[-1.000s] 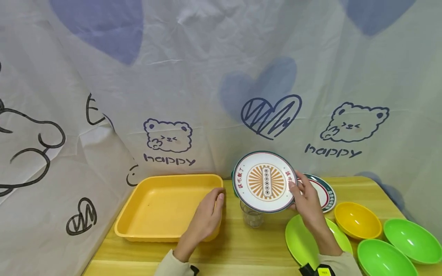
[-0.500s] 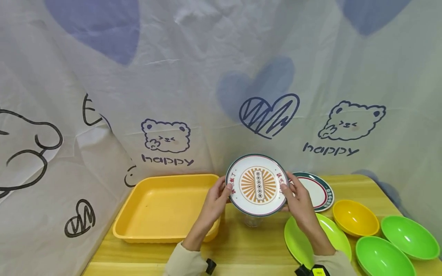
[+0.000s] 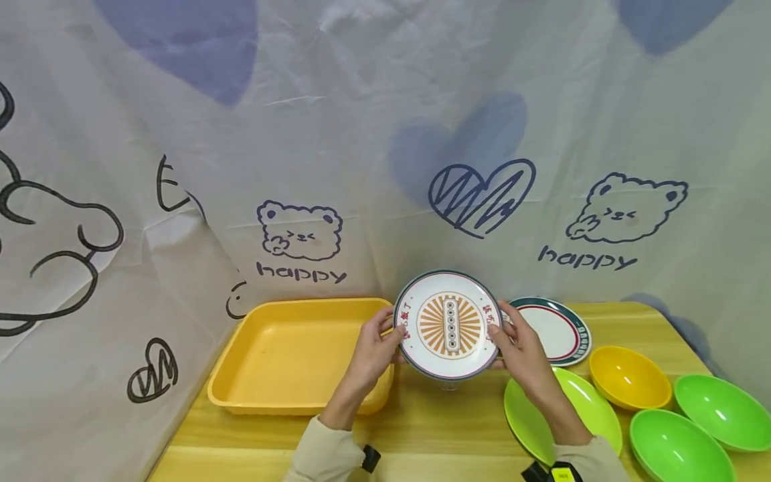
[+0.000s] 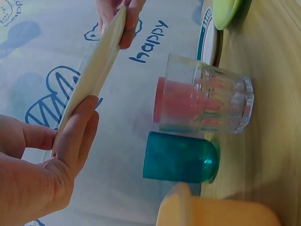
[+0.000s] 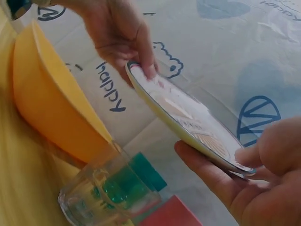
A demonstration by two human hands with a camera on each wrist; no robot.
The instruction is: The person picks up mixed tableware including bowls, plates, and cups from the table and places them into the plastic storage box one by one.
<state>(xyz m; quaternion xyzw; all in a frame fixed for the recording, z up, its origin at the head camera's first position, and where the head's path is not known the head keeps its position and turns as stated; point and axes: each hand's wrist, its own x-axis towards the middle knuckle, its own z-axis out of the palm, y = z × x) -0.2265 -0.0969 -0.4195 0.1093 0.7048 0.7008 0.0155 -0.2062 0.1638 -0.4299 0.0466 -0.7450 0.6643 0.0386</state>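
Observation:
A round white plate [image 3: 450,325] with a dark green rim and an orange sunburst print is held up in the air, tilted so its face shows in the head view. My left hand [image 3: 375,347] pinches its left edge, thumb on the face and fingers underneath. On the opposite edge my right hand [image 3: 523,345] grips it the same way. Below the plate stands a clear glass [image 4: 207,96], mostly hidden from the head view. Beside the glass are a teal cup [image 4: 181,157] and a pink cup [image 4: 176,100], both hidden behind the plate from above.
A yellow rectangular tub [image 3: 289,355] stands on the wooden table [image 3: 421,435] to the left. At right lie a green-rimmed white plate [image 3: 554,331], a lime plate [image 3: 593,412], a yellow bowl [image 3: 629,377] and two green bowls [image 3: 680,445]. A printed cloth [image 3: 373,134] hangs behind.
My left hand has left the tub's edge and taken hold of the plate's left side. The plate has shifted slightly left and now hides most of the glass.

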